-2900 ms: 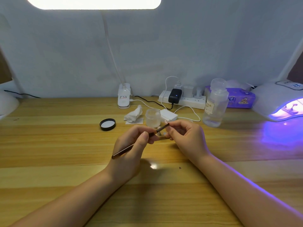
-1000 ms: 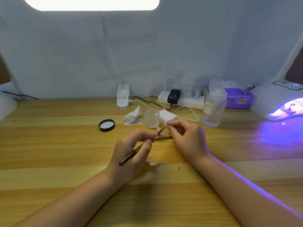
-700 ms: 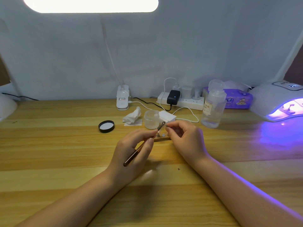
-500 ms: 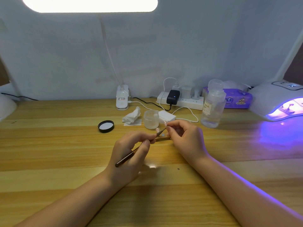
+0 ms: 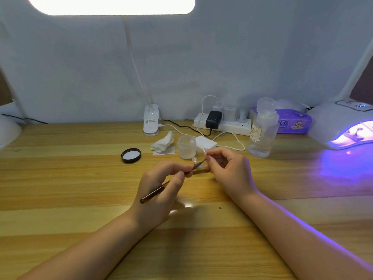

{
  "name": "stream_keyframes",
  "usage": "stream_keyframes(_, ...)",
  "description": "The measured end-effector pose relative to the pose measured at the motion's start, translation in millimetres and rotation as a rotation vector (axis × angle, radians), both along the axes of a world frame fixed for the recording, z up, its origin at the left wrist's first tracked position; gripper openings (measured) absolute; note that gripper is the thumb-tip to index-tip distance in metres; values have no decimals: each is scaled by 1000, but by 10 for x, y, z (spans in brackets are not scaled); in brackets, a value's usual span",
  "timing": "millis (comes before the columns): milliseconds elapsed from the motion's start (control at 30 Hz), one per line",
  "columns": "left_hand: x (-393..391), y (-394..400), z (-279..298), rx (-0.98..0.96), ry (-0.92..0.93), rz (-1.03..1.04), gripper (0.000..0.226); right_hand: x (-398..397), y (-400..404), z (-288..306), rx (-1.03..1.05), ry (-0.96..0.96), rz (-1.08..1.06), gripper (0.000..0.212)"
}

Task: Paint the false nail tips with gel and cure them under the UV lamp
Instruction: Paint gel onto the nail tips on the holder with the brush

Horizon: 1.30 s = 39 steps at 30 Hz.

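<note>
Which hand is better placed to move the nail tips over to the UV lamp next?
Right. The right hand already pinches the stick of nail tips, and the lit UV lamp is on its side. The left hand grips the brush.

The tabletop (image 5: 60, 178) was striped honey-yellow wood; the brush (image 5: 155, 191) dark brown; the jar lid (image 5: 131, 155) black-rimmed, white inside; the UV lamp (image 5: 331, 126) white, glowing violet at the right edge.

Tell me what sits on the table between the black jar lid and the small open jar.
In the head view, a crumpled white tissue lies on a flat white pad between the black lid and the small open jar.
</note>
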<state>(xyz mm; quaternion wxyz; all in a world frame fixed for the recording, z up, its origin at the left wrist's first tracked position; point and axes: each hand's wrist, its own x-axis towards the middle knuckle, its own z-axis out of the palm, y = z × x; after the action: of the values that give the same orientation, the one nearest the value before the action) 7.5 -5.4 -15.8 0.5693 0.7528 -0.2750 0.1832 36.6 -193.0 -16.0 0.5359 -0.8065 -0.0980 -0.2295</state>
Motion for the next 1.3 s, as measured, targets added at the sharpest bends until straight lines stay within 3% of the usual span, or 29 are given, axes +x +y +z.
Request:
stream_keyframes(433,12,-5,-21,-49,74,-24,33,-12,2,7,27,24,67,12)
stream_keyframes(600,-18,-3,10,-63,63,-45,31,-6,-6,1,44,17,67,21)
stream_keyframes(867,19,-17,-9,-49,63,39,33,-7,2,4,53,18,90,11)
stream_keyframes(1300,-54,-35,39,-29,54,52,27,-14,5,7,41,-9,42,12)
